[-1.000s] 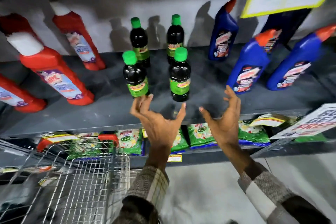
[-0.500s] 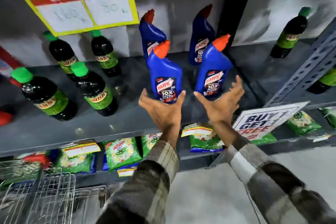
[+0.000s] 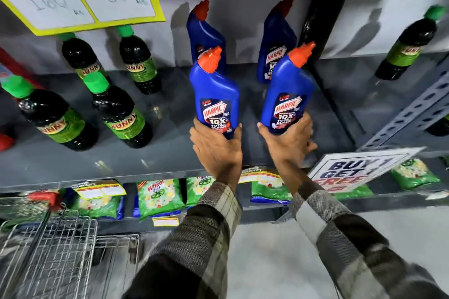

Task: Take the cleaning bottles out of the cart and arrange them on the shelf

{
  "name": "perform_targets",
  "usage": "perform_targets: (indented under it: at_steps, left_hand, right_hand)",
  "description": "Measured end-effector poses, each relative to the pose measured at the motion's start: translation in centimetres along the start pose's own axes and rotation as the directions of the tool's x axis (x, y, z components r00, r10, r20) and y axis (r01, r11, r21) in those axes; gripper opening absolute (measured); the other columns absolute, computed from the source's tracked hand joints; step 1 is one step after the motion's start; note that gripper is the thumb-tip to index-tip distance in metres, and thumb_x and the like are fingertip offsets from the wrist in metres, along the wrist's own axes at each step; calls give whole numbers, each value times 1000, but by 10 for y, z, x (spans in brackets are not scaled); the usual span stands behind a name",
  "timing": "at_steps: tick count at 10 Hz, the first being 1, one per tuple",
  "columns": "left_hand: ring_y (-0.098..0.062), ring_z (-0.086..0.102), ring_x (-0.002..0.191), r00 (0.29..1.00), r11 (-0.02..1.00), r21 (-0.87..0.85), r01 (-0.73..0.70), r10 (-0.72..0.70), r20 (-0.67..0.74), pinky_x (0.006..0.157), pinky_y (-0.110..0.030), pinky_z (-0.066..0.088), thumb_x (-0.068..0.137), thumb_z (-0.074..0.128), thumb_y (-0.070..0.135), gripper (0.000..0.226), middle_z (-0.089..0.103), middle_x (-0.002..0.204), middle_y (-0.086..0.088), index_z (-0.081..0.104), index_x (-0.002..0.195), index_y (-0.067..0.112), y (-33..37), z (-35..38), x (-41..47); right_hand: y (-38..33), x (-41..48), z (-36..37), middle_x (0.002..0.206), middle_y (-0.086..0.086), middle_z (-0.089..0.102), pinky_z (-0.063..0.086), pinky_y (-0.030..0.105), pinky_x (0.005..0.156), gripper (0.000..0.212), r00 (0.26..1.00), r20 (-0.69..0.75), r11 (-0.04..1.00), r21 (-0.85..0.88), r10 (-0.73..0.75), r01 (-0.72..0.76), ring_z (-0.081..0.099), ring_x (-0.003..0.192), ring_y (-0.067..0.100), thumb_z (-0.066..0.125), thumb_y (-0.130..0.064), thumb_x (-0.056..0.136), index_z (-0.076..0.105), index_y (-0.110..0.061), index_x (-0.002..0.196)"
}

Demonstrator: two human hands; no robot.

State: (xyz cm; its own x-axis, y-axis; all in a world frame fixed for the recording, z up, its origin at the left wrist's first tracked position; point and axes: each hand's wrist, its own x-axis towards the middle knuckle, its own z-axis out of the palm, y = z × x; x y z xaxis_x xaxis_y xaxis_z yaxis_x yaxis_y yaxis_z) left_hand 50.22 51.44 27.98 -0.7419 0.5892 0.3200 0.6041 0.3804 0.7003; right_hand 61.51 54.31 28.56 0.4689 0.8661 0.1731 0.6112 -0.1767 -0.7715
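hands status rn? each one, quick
Left hand: closed around the base of the front-left blue Harpic bottle on the shelf.
Right hand: closed around the base of the front-right blue Harpic bottle.

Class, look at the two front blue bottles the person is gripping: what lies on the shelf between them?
Nothing: in the head view, bare grey shelf separates the left-held front blue bottle from the right-held one.
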Motion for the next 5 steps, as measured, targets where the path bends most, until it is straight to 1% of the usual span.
perform_targets:
  at_steps: [1,3,4,5]
  left_hand:
    - [-39,56,111,999,1000,2,22,-22,33,95,-45,48,68,78,61,107,55,123,-20,36,141,-6,2,-3,1]
    - [-39,55,114,998,1000,6,22,-23,55,97,-45,48,71,76,61,110,53,126,-21,30,145,-7,2,-4,1]
    - [-36,52,119,994,999,-28,41,-38,100,103,-44,45,71,78,58,113,49,132,-19,24,148,-4,3,-6,0]
    - [-36,49,126,987,995,-67,79,-69,144,106,-44,44,70,80,57,119,44,140,-19,17,152,-2,7,-13,0]
  right_hand:
    - [2,2,-1,143,10,47,29,51,106,107,1000,21,1000,-1,8,-8,43,134,29,80,-58,58,32,-11,141]
    - [0,4,-5,143,9,46,29,51,107,105,999,36,1000,26,-1,0,43,134,27,81,-54,61,32,-10,143]
    - [0,0,-7,141,8,46,29,52,106,103,999,46,1000,23,-13,12,43,132,27,82,-51,62,32,-10,142]
    - [-4,4,-12,142,10,44,30,51,106,104,996,91,1000,-22,20,-18,42,134,30,84,-49,60,33,-9,141]
